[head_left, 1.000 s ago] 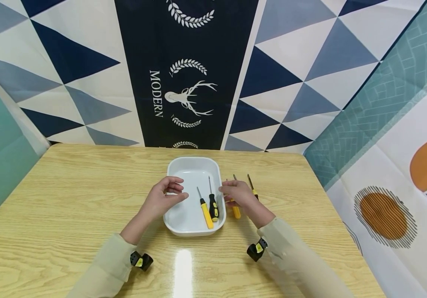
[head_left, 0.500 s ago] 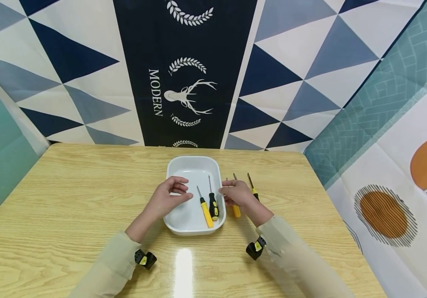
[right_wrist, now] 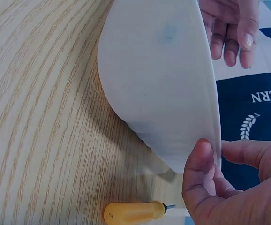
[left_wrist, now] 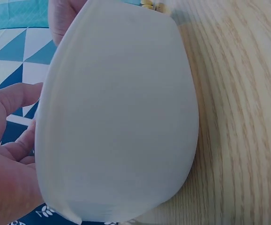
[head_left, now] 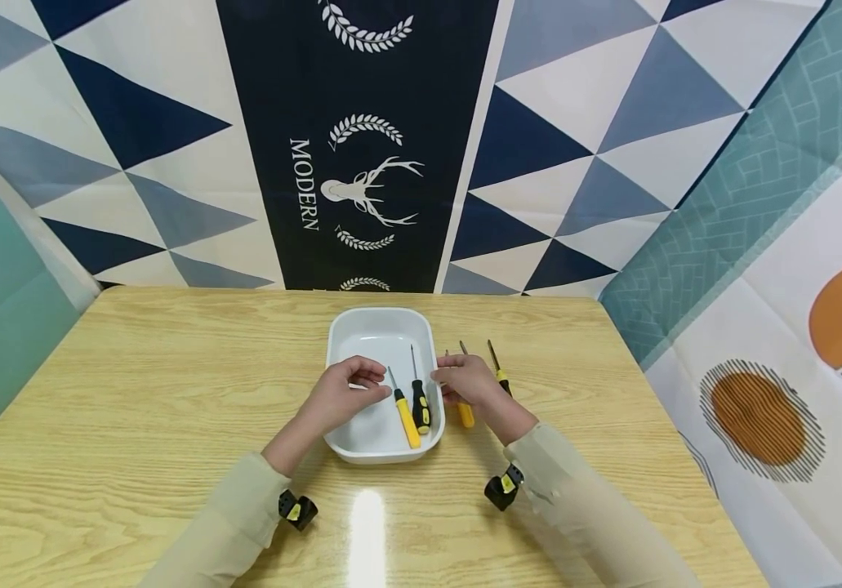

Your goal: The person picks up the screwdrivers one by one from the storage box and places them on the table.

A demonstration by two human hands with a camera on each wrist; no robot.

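Note:
A white tray (head_left: 371, 454) holds a yellow-handled screwdriver (head_left: 407, 420) and a black-and-yellow one (head_left: 421, 407). Above the tray's left half, my left hand (head_left: 343, 396) has its fingers loosely bent and holds nothing, its fingertips near the yellow screwdriver's tip. My right hand (head_left: 475, 384) pinches the tray's right rim between thumb and fingers, which the right wrist view shows closely, with the hand (right_wrist: 248, 183) at the white wall (right_wrist: 159, 70). In the left wrist view the tray's outer wall (left_wrist: 116, 112) covers much of the picture, the left hand (left_wrist: 9, 136) beside it.
Right of the tray, partly behind the right hand, lie a yellow-handled screwdriver (head_left: 467, 415) and a black-and-yellow one (head_left: 501, 378). The wooden table (head_left: 171, 392) meets a patterned cloth (head_left: 538, 147) at its back edge.
My left hand has moved rightward over the tray, toward the screwdrivers in it. The right hand has stayed at the right rim, and the tray has barely moved.

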